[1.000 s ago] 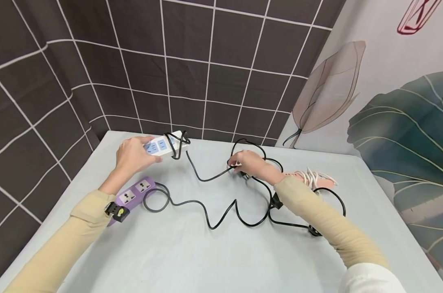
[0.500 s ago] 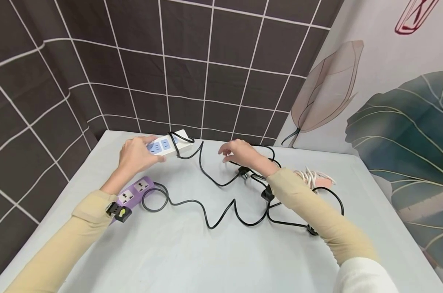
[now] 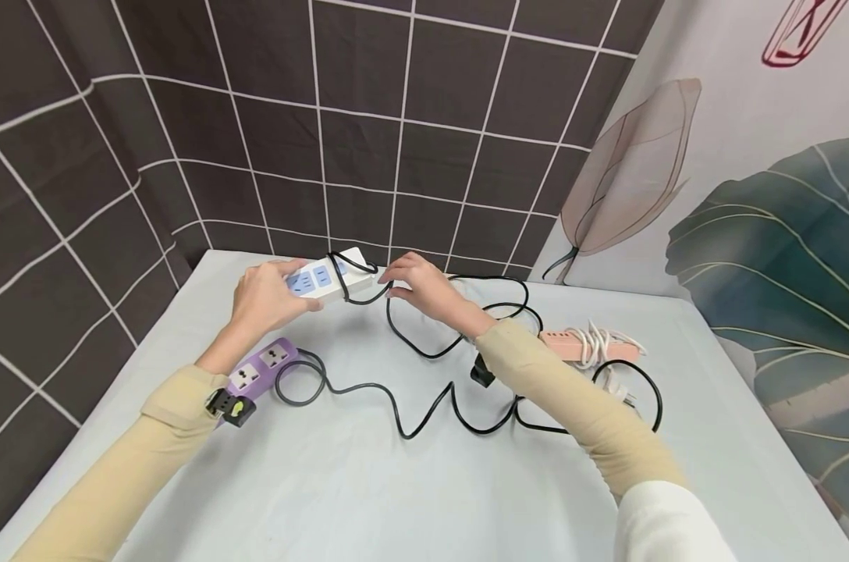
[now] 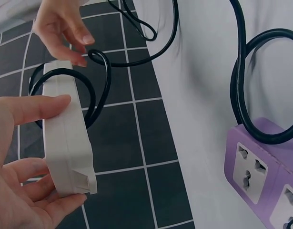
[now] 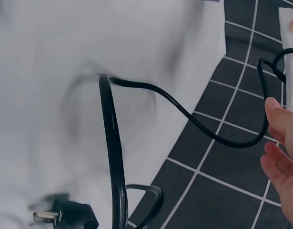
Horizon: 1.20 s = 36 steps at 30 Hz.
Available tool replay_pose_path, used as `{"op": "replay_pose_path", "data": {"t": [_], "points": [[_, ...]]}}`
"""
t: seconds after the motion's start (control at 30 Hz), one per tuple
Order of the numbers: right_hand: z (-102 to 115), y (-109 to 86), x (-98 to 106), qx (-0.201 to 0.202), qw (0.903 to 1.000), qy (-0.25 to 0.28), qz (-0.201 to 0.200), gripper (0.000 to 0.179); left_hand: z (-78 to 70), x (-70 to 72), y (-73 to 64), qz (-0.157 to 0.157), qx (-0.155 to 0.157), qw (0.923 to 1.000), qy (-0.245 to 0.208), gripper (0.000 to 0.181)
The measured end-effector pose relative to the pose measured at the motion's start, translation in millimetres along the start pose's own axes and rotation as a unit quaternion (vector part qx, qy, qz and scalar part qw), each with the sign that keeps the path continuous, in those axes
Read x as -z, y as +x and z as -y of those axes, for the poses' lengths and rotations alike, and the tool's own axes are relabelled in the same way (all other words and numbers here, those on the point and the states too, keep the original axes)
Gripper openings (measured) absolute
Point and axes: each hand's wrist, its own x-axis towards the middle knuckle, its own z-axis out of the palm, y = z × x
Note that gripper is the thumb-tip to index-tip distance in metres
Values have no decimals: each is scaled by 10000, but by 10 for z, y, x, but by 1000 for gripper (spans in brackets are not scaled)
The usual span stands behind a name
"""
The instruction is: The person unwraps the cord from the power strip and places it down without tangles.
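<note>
by the far edge of the counter (image 3: 396,492), toward its far left corner, the left hand (image 3: 264,297) grips a white power strip (image 3: 315,281) looped with black cord (image 3: 431,357). the right hand (image 3: 424,287) is at that cord, thumb and fingertips parted. a purple power strip (image 3: 259,368) lies near the left edge.

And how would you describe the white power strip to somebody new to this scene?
Near the far left corner of the pale table, the person's left hand grips the long white power strip. It has blue sockets and a black cable looped round one end; the purple power strip has white sockets, and the pink one a white cord.
</note>
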Motion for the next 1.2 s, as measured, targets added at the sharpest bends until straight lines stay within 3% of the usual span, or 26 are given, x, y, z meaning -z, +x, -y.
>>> {"op": "replay_pose_path", "data": {"t": [0.13,0.3,0.47,1.2], "points": [[8,11,-70,317,9994,-87,105,17,4,-1,1,-24,22,10000,-31,68],[-15,-5,-106,444,9988,130,-148,13,9,3,-5,32,16,10000,-7,69],[-34,-6,-95,280,9991,222,-245,11,25,3,-9,169,8,9998,57,71],[-77,73,-62,-379,9965,-301,-685,12,11,-17,-52,735,-184,9969,-188,71]]}}
